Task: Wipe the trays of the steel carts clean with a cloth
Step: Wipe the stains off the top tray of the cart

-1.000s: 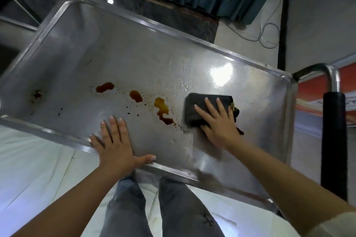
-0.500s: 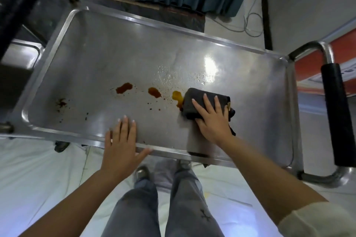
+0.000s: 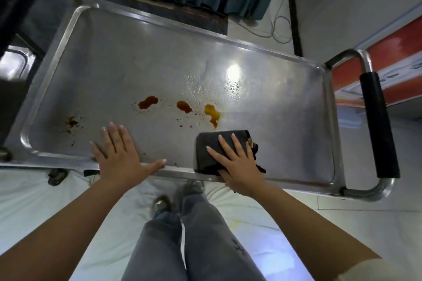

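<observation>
Currently I have my right hand (image 3: pixel 239 164) pressed flat on the folded black cloth (image 3: pixel 219 150), fingers straight and spread over it, not curled round it. That cloth sits inside the shallow rectangular steel tray (image 3: pixel 137 57) of the cart, touching its near rim. My left hand (image 3: pixel 118 155) lies open and flat across the same near rim, fingers reaching onto the tray floor, thumb along the edge; it holds nothing.

Spills, placed relative to the cloth:
- amber-yellow puddle (image 3: pixel 212 114) just beyond its far edge, close but apart from it
- brown-orange puddle (image 3: pixel 184 106) further left
- dark reddish-brown puddle (image 3: pixel 148 102) left again
- dried dark splatter (image 3: pixel 72 122) well to the left, beyond my left hand
- clear water beads (image 3: pixel 196 86) beyond the puddles, near the light glare

Black foam-covered push handle (image 3: pixel 379 125) on its steel loop is well right of the cloth.

Judgement: wiping is early; all the spills I can see remain.

Risks as I read them:
- Cloth at the rim. A pull towards me could drag it over the edge and off the tray.
- Flat palm only, no pinch. A fast stroke may let the folds open or the cloth slip out from under.
- A single sideways pass could smear the puddles together across the steel instead of lifting them.
- If the cart rolls freely, a hard push could shift it; my left hand is the brace.
</observation>
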Available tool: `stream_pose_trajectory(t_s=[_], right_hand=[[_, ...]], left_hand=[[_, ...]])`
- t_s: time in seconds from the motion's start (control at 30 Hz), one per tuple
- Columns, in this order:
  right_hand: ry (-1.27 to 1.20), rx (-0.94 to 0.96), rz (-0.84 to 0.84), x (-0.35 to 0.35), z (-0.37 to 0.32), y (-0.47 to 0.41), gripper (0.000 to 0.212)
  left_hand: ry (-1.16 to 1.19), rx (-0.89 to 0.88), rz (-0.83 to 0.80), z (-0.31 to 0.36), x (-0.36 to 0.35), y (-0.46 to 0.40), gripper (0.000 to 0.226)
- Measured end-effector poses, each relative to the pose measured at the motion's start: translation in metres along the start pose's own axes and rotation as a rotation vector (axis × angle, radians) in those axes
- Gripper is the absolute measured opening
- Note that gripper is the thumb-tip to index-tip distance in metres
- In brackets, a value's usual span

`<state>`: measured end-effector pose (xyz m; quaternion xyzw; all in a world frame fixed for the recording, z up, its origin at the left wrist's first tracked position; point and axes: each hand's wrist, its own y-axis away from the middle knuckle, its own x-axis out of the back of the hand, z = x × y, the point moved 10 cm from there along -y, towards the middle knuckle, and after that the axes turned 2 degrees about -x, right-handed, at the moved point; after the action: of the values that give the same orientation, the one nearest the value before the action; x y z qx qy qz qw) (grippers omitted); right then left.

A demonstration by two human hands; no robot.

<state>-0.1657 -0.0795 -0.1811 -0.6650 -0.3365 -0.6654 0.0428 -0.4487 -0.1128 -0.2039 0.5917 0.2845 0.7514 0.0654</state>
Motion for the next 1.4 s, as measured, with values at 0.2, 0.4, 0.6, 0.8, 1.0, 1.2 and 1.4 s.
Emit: stream_pose_trajectory(t_s=[0.2, 0.4, 0.6, 0.8, 1.0, 1.2, 1.4], right_hand=[[-0.085, -0.039, 0.007, 0.038, 0.034, -0.086, 0.060], [-0.126, -0.114, 0.034, 0.082, 0.076, -0.189, 0.056], [-0.137, -0.160, 0.072, 0.123, 0.109, -0.270, 0.057], [-0.178, -0.189, 0.092, 0.136, 0.105, -0.278, 0.055], [-0.231, -0.065, 0.054, 0.096, 0.038, -0.186, 0.055], [-0.297, -0.047, 0.008, 0.039, -0.035, -0.074, 0.057], [-0.281, -0.064, -0.010, 0.034, -0.050, -0.079, 0.056]], left_hand=[[0.006, 0.000, 0.032, -0.001, -0.001, 0.000, 0.138], [-0.048, 0.038, 0.075, -0.002, -0.002, 0.000, 0.139], [-0.109, 0.051, 0.105, 0.000, -0.003, 0.000, 0.140], [-0.129, 0.058, 0.108, 0.000, -0.005, 0.001, 0.139], [-0.085, 0.034, 0.113, 0.001, -0.003, 0.001, 0.138], [-0.058, 0.016, 0.074, -0.002, -0.005, 0.000, 0.139], [-0.033, -0.175, 0.050, -0.014, -0.003, 0.003, 0.119]])
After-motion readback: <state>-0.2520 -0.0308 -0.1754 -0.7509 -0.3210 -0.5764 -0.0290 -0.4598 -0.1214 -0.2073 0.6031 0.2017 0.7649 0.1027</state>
